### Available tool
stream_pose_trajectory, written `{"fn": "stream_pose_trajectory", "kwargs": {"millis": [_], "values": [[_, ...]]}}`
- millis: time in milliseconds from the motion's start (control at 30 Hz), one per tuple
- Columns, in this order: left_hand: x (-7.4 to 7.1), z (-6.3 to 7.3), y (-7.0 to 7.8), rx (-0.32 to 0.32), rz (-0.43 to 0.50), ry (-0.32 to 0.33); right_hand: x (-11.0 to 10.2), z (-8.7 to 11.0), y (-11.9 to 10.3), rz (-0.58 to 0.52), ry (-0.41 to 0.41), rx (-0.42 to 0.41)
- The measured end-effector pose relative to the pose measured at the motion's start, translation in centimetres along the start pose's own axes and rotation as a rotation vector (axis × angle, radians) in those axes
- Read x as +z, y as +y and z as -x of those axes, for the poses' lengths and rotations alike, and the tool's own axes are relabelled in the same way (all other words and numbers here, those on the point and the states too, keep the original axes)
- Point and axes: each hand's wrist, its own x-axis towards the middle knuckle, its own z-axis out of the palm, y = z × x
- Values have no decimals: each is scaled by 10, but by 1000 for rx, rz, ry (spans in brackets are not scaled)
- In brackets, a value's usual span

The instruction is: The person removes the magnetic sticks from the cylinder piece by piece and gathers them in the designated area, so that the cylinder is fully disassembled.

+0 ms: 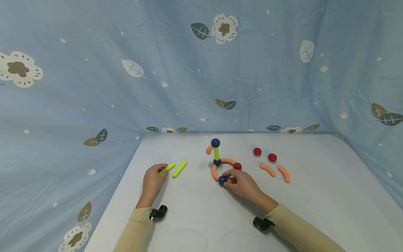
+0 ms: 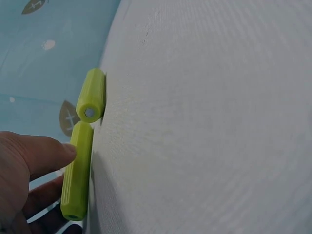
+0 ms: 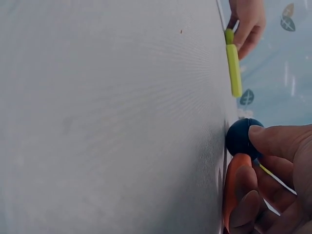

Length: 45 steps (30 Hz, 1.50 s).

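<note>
Left hand: my left hand pinches a lime stick, thumb along its side.
Second stick: the other stick lies on the bench, just right of the held one.
Right hand: my right hand grips the near blue ball, fingers also on the orange piece beside it.
Ring: curved orange pieces meet a red ball and a far blue ball.
Post: an upright lime stick stands there, topped by another blue ball.
Right side: two loose red balls near two loose curves.
</note>
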Motion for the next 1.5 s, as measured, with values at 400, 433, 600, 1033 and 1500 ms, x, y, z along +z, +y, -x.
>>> {"fn": "stream_pose_trajectory", "kwargs": {"millis": [400, 433, 600, 1033, 1500], "values": [[0, 1, 7, 65, 1, 33, -6, 3, -3, 3, 20, 16], [0, 1, 8, 73, 0, 39, -7, 3, -3, -2, 21, 15], [4, 3, 16, 105, 4, 66, -11, 4, -3, -10, 39, 3], [21, 11, 47, 238, 67, 53, -24, -4, 2, -27, 90, -69], [43, 12, 90, 294, 190, 12, -49, -22, -8, -27, 144, -139]]}}
